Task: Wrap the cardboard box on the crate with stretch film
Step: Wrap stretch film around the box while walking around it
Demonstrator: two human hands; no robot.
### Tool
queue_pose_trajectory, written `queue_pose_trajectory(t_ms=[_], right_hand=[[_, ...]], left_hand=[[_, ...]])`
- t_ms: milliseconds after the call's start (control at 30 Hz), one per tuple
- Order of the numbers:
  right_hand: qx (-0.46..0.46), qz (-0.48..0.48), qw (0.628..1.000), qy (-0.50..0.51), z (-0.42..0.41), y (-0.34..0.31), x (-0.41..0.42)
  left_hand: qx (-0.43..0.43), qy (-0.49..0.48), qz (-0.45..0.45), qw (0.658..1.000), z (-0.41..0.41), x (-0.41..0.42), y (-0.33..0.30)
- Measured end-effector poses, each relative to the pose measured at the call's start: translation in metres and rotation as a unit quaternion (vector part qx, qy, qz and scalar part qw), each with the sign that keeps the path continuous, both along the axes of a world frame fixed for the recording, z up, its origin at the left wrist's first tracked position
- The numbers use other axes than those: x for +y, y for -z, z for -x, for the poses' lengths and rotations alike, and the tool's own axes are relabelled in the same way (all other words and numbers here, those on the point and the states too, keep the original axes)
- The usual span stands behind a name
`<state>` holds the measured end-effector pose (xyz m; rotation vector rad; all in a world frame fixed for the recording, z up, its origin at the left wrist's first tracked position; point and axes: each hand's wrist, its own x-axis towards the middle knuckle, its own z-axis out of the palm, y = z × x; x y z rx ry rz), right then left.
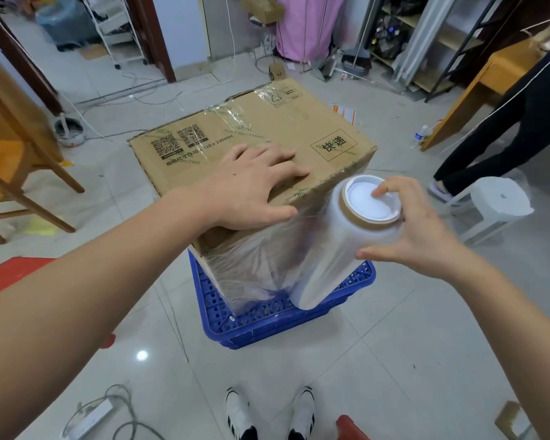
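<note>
Centre frame, left hand [254,182] lies flat, fingers spread, on the matte cardboard box [267,138] atop the perforated blue crate [267,322]. Right hand [416,230] grips the glossy cylindrical film roll [340,249] at lower right. Risk: slack film could bunch, or the box shift

Both forearms bare, no sleeves, watch or rings visible on left hand [254,182] or right hand [416,223]. Feet: white sneakers [240,416] with black panels.
</note>
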<state>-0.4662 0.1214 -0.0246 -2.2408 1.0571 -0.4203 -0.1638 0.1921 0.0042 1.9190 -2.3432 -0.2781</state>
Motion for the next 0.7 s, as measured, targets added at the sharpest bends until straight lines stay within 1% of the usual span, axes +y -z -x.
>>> queue_pose_trajectory(t_ms=[67, 133, 200, 300, 433, 533, 700], right_hand=[[-0.004, -0.054, 0.998, -0.042, 0.004, -0.004, -0.008], [-0.026, -0.087, 0.995, -0.039, 0.005, -0.001, -0.013], [-0.043, -0.094, 0.994, -0.027, 0.003, 0.006, -0.016], [-0.079, -0.085, 0.993, -0.023, 0.0, 0.018, -0.015], [-0.126, -0.055, 0.99, -0.014, -0.003, 0.029, -0.011], [-0.155, -0.037, 0.987, -0.011, -0.004, 0.038, -0.009], [-0.156, 0.004, 0.988, -0.003, -0.005, 0.043, -0.008]], left_hand=[[0.0, -0.028, 0.014, 1.0, 0.007, -0.008, -0.007], [0.006, -0.055, 0.032, 0.998, 0.017, -0.023, -0.013], [0.026, -0.071, 0.059, 0.995, 0.026, -0.04, -0.013], [0.044, -0.073, 0.06, 0.995, 0.036, -0.06, -0.001], [0.012, -0.069, 0.014, 0.997, 0.038, -0.067, 0.012], [0.002, -0.061, -0.001, 0.998, 0.038, -0.067, 0.013], [0.006, -0.072, -0.002, 0.997, 0.04, -0.069, 0.011]])
